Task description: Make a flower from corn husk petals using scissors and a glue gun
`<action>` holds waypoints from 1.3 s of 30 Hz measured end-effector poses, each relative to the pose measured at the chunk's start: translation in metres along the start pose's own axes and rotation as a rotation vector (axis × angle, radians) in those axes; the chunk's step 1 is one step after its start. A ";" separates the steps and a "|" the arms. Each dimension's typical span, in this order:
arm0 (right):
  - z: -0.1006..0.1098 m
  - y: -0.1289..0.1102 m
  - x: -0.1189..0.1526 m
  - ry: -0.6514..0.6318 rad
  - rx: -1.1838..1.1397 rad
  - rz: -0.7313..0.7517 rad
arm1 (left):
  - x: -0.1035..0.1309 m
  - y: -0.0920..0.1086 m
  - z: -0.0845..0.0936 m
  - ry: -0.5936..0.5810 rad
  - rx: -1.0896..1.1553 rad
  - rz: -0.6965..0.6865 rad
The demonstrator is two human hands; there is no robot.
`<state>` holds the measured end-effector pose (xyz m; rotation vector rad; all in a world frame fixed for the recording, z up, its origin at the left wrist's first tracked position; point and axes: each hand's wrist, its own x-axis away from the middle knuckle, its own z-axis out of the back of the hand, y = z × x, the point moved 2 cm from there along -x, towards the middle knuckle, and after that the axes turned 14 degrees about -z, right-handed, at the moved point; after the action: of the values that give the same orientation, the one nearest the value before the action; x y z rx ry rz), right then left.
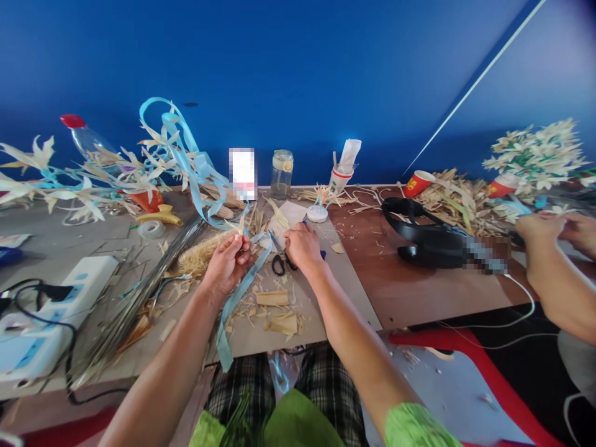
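Observation:
My left hand (229, 262) pinches a small pale strip of dried husk (241, 225) that points upward from the fingertips. A light blue ribbon (246, 273) hangs beside this hand and runs over the table's front edge. My right hand (303, 245) is closed over the table, fingers curled down. Blue bits show at its edges, but what it grips is hidden. Black scissor handles (278, 266) lie just left of and below it. Behind it are a pale husk leaf (278, 214) and a white round base with thin stalks (317, 214).
Husk flowers with blue ribbon (186, 149), a wire bundle (158, 279), tape (151, 230) and a power strip (60, 316) are on the left. A glass jar (282, 174) and cup (339, 180) stand behind. At right are a black headset (419, 239) and another person's hands (542, 230).

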<state>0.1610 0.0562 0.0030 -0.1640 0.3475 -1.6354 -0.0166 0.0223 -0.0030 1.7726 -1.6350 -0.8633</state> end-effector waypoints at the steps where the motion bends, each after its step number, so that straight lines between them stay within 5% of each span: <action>1: -0.001 -0.001 0.001 0.008 0.027 0.000 | 0.000 0.000 0.000 -0.008 -0.009 -0.001; 14: -0.010 -0.007 0.002 0.059 0.042 0.063 | -0.001 -0.008 0.001 -0.028 -0.026 0.048; 18: 0.000 -0.002 -0.002 0.094 -0.348 -0.057 | -0.001 -0.006 -0.001 -0.005 -0.027 0.047; 22: -0.003 -0.008 -0.003 -0.231 -1.012 -0.091 | 0.001 -0.006 -0.004 -0.020 -0.020 0.047; 25: -0.010 -0.013 -0.002 -0.400 -1.260 -0.132 | 0.002 -0.009 -0.006 -0.028 -0.026 0.059; 34: -0.005 -0.006 -0.004 -0.044 -0.909 0.034 | 0.001 -0.009 -0.003 -0.061 -0.008 0.050; 36: 0.003 -0.009 0.001 -0.193 -0.849 0.152 | 0.001 -0.007 -0.002 -0.051 -0.008 0.055; 39: 0.010 -0.015 0.018 -0.631 -0.579 0.359 | 0.001 -0.003 -0.001 -0.034 0.006 0.039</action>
<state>0.1477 0.0385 0.0153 -0.9738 0.3268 -1.0224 -0.0137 0.0217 -0.0048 1.7326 -1.6899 -0.8758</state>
